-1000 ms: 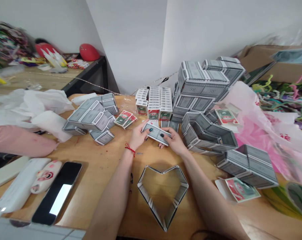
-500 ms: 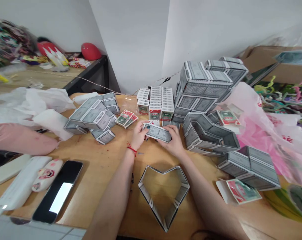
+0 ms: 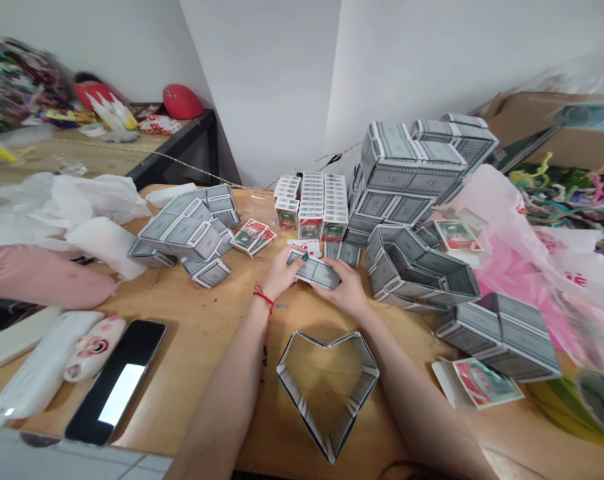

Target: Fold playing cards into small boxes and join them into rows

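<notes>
Both my hands hold grey-backed playing cards (image 3: 316, 270), laid end to end in a strip, just above the wooden table. My left hand (image 3: 282, 275) pinches the left end, thumb on top. My right hand (image 3: 348, 288) grips the right end, its fingers partly hidden behind the cards. Just beyond them lie a face-up card (image 3: 307, 247) and a few grey-backed cards (image 3: 349, 253). Between my forearms stands a heart-shaped frame (image 3: 366, 381) of folded cards, open in the middle.
Card structures stand at the left (image 3: 175, 230) and in a tall stack (image 3: 415, 163) at the right. Rows of card boxes (image 3: 310, 207) line the back. A phone (image 3: 117, 380) lies at the left. Opened card boxes, pink plastic (image 3: 529, 287) and a tape roll (image 3: 577, 407) sit at the right.
The held cards have come slightly nearer to me and tilted, with my hands closer together. The face-up card behind them shows more fully.
</notes>
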`<control>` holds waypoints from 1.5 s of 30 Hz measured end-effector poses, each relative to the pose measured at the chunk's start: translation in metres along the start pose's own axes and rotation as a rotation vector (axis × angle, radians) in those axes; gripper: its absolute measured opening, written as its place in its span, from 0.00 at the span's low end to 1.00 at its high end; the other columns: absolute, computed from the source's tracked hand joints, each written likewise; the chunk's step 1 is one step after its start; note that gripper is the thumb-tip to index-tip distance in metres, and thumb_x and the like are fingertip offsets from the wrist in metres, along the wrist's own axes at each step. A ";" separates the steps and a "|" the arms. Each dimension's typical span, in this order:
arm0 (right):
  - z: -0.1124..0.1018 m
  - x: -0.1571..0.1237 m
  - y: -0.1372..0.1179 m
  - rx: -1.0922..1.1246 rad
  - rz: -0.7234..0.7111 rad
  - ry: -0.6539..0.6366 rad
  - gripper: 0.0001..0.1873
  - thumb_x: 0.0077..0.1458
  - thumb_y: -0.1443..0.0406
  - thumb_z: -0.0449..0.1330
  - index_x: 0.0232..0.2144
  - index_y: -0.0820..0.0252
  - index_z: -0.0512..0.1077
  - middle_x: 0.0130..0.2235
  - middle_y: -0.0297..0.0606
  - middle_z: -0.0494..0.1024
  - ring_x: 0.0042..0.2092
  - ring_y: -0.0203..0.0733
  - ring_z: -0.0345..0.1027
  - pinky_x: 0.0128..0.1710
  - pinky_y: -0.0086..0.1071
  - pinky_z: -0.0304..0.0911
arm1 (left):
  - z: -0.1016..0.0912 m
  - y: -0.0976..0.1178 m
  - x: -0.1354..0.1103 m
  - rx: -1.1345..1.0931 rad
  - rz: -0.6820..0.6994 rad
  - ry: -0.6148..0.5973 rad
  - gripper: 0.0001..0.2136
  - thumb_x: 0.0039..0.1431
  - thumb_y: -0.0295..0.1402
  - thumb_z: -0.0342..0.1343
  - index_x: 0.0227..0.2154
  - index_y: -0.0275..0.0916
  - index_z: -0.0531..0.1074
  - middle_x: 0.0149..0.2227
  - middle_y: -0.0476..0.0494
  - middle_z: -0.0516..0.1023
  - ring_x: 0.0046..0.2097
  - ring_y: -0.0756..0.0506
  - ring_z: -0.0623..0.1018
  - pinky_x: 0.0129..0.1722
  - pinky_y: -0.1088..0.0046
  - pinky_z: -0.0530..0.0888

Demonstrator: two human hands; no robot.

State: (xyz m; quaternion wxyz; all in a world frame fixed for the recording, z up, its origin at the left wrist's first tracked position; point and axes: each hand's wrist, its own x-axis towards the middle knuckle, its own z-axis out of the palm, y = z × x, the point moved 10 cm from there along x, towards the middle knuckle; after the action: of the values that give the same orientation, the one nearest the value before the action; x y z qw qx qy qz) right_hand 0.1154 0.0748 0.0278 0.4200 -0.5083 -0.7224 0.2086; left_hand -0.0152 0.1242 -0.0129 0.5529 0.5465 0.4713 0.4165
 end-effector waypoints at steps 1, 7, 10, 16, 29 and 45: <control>0.000 0.000 0.000 -0.002 0.003 0.000 0.25 0.40 0.59 0.62 0.43 0.60 0.66 0.41 0.43 0.72 0.41 0.44 0.67 0.42 0.38 0.63 | 0.002 0.000 0.000 -0.007 -0.005 -0.009 0.08 0.51 0.33 0.52 0.35 0.37 0.65 0.18 0.55 0.61 0.14 0.57 0.59 0.11 0.83 0.57; -0.001 0.000 0.002 -0.009 0.015 0.013 0.24 0.40 0.58 0.61 0.42 0.60 0.67 0.41 0.43 0.73 0.40 0.44 0.68 0.42 0.38 0.63 | 0.009 -0.004 0.000 -0.066 -0.037 -0.033 0.06 0.55 0.33 0.48 0.34 0.37 0.64 0.19 0.55 0.59 0.14 0.57 0.59 0.11 0.82 0.56; 0.000 0.001 0.002 -0.007 0.019 0.002 0.24 0.40 0.58 0.62 0.42 0.60 0.67 0.40 0.43 0.73 0.40 0.44 0.68 0.42 0.37 0.64 | 0.012 -0.007 0.000 -0.054 -0.041 -0.047 0.06 0.55 0.32 0.47 0.35 0.38 0.64 0.21 0.54 0.59 0.16 0.57 0.60 0.12 0.82 0.57; -0.001 0.000 0.001 -0.001 0.031 0.009 0.25 0.40 0.57 0.61 0.41 0.61 0.67 0.39 0.43 0.73 0.39 0.44 0.68 0.40 0.37 0.64 | 0.017 -0.006 0.001 0.047 0.014 -0.086 0.07 0.55 0.33 0.46 0.36 0.39 0.65 0.24 0.52 0.64 0.21 0.54 0.63 0.16 0.81 0.60; 0.000 0.000 0.004 -0.001 0.032 0.009 0.25 0.39 0.56 0.62 0.42 0.60 0.68 0.39 0.43 0.73 0.39 0.45 0.68 0.39 0.38 0.64 | 0.019 0.005 0.001 0.174 0.155 -0.073 0.05 0.53 0.30 0.48 0.31 0.38 0.66 0.30 0.48 0.67 0.35 0.49 0.68 0.33 0.75 0.66; 0.002 -0.001 0.003 0.007 0.007 0.010 0.26 0.40 0.56 0.62 0.43 0.59 0.67 0.41 0.44 0.73 0.41 0.45 0.68 0.42 0.39 0.63 | 0.024 0.006 -0.002 0.117 0.149 -0.123 0.06 0.53 0.29 0.46 0.34 0.38 0.65 0.32 0.48 0.67 0.38 0.48 0.67 0.40 0.72 0.66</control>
State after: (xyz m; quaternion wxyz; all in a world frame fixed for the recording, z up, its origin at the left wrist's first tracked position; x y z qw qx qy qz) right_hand 0.1160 0.0755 0.0240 0.4245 -0.5104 -0.7177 0.2103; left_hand 0.0082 0.1173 -0.0073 0.5154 0.6358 0.4183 0.3939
